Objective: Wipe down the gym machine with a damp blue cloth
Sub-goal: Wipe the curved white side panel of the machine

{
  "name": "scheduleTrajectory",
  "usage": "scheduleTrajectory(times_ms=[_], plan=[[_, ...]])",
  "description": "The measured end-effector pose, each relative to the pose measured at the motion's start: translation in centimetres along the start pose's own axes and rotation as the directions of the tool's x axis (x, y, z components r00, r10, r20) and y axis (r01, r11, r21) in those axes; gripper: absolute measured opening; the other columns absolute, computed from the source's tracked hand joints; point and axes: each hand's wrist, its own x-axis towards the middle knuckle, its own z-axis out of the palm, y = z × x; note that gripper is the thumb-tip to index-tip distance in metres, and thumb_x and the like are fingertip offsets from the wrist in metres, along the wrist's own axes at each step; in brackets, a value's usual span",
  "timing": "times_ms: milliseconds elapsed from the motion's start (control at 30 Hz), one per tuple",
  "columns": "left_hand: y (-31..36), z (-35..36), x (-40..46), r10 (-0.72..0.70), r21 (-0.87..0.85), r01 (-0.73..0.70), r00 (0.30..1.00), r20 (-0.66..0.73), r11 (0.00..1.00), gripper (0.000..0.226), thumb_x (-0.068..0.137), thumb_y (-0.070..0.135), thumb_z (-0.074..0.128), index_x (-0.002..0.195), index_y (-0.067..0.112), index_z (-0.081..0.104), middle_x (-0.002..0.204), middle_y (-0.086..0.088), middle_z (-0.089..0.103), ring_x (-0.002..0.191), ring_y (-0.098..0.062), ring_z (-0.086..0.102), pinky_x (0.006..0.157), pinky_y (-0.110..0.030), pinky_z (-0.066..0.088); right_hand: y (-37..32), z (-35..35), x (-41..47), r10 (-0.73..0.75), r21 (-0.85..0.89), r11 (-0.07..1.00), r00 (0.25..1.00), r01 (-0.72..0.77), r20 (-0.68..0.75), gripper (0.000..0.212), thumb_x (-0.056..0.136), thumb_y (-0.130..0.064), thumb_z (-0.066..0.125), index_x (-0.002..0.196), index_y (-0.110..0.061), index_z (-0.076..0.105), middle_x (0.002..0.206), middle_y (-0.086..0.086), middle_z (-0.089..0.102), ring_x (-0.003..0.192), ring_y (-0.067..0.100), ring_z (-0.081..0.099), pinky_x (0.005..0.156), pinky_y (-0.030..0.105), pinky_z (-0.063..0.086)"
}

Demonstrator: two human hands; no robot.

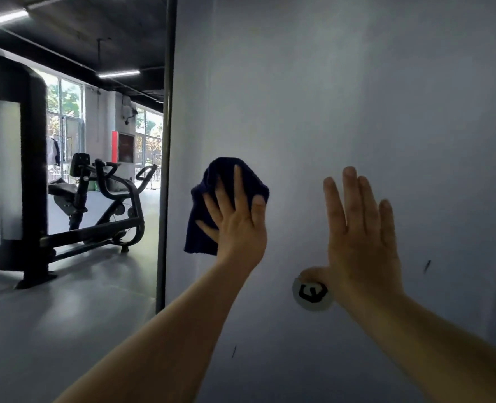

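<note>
At frame centre our left hand (236, 219), fingers spread, presses the dark blue cloth (226, 199) flat against the pale grey panel (357, 97), while our right hand (360, 237) rests open beside it.

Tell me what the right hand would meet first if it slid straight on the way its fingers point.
Probably nothing: the right hand lies flat against the pale grey panel, fingers pointing up, and only bare panel shows above them to the frame's top.

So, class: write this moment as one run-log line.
left hand: flat, pressing blue cloth on grey panel | right hand: open, flat on panel, above round logo sticker | stage: wiping
</note>
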Motion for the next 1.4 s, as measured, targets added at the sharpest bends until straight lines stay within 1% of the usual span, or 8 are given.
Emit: scheduleTrajectory(times_ms=[133, 267, 500, 667, 833, 1067, 1233, 1400], plan=[[1.5, 0.1, 1.0, 0.016, -0.009, -0.016, 0.999, -0.052, 1.000, 0.057, 0.102, 0.049, 0.016, 0.151, 0.046, -0.011, 0.159, 0.013, -0.027, 0.146, -0.015, -0.026, 0.113, -0.066, -0.010, 0.2, 0.5, 0.6, 0.017, 0.080, 0.997, 1.000, -0.019, 0.025, 0.150, 0.066, -0.056, 0.082, 0.143, -0.016, -0.040, 0.150, 0.009, -0.046, 0.143, 0.027, -0.035, 0.119, 0.050, -0.012], [1.4, 1.0, -4.0, 0.441, 0.288, -0.454, 0.890, 0.112, 0.843, 0.055, 0.097, 0.060, -0.003, 0.147, 0.047, -0.024, 0.162, 0.002, -0.018, 0.148, -0.029, -0.020, 0.113, -0.066, -0.010, 1.4, -0.1, -0.2, 0.020, 0.087, 0.996, 0.999, -0.016, -0.048, 0.149, 0.056, -0.045, 0.092, 0.155, -0.014, -0.014, 0.161, 0.010, -0.023, 0.151, 0.029, -0.012, 0.121, 0.048, 0.005], [8.2, 0.1, 2.3, 0.397, 0.270, -0.366, 0.915, -0.071, 0.891, 0.055, 0.101, 0.053, 0.009, 0.151, 0.044, -0.014, 0.163, 0.003, -0.017, 0.149, -0.026, -0.017, 0.112, -0.066, -0.007, 6.5, -3.5, 1.2, 0.200, 0.166, 0.964, 0.977, -0.209, 0.075, 0.158, 0.056, -0.071, 0.076, 0.136, -0.017, -0.048, 0.140, 0.012, -0.056, 0.140, 0.033, -0.038, 0.119, 0.051, -0.010], [5.9, 0.3, -1.0, 0.657, 0.447, -0.679, 0.717, 0.232, 0.583, 0.056, 0.101, 0.055, 0.007, 0.153, 0.041, -0.008, 0.162, -0.005, 0.003, 0.147, -0.040, 0.002, 0.108, -0.076, 0.009, 7.9, -3.5, 0.2, 0.094, 0.237, 0.966, 0.993, -0.108, 0.072, 0.154, 0.061, -0.064, 0.080, 0.138, -0.023, -0.046, 0.140, 0.006, -0.057, 0.139, 0.027, -0.042, 0.116, 0.043, -0.018], [13.5, 0.8, 2.2, 0.567, 0.410, -0.539, 0.821, 0.060, 0.736, 0.055, 0.102, 0.052, 0.007, 0.150, 0.044, -0.017, 0.163, 0.002, -0.018, 0.149, -0.030, -0.017, 0.111, -0.066, -0.009, 9.4, -3.7, 0.1, -0.007, 0.254, 0.967, 0.998, -0.010, 0.067, 0.144, 0.066, -0.072, 0.069, 0.140, -0.022, -0.043, 0.142, 0.004, -0.055, 0.138, 0.025, -0.043, 0.116, 0.041, -0.018], [10.9, 1.8, -1.4, 0.794, 0.501, -0.819, 0.491, 0.357, 0.281, 0.056, 0.100, 0.056, 0.019, 0.154, 0.041, 0.014, 0.153, -0.007, 0.038, 0.142, -0.039, 0.018, 0.106, -0.075, 0.010, 12.8, -3.0, -3.0, 0.168, 0.291, 0.944, 0.986, -0.156, -0.015, 0.120, 0.083, -0.059, 0.063, 0.147, -0.026, -0.033, 0.152, -0.001, -0.044, 0.145, 0.019, -0.032, 0.120, 0.037, -0.009], [17.5, 3.2, 0.3, 0.726, 0.501, -0.674, 0.677, 0.125, 0.543, 0.058, 0.097, 0.059, 0.005, 0.151, 0.045, -0.013, 0.163, 0.002, -0.014, 0.148, -0.031, -0.013, 0.106, -0.068, -0.014, 15.2, -2.7, -3.4, 0.263, 0.377, 0.887, 0.963, -0.265, 0.059, 0.141, 0.065, -0.062, 0.076, 0.143, -0.035, -0.038, 0.152, -0.003, -0.043, 0.145, 0.020, -0.030, 0.119, 0.043, 0.003], [15.1, 3.4, -1.8, 0.819, 0.481, -0.863, 0.383, 0.428, 0.152, 0.058, 0.099, 0.058, 0.019, 0.154, 0.040, 0.016, 0.158, -0.005, 0.029, 0.146, -0.037, 0.014, 0.106, -0.074, 0.001, 15.6, -1.0, -5.5, 0.220, 0.386, 0.890, 0.970, -0.242, 0.101, 0.151, 0.058, -0.063, 0.080, 0.140, -0.031, -0.043, 0.147, -0.008, -0.049, 0.142, 0.017, -0.036, 0.115, 0.036, -0.005]])
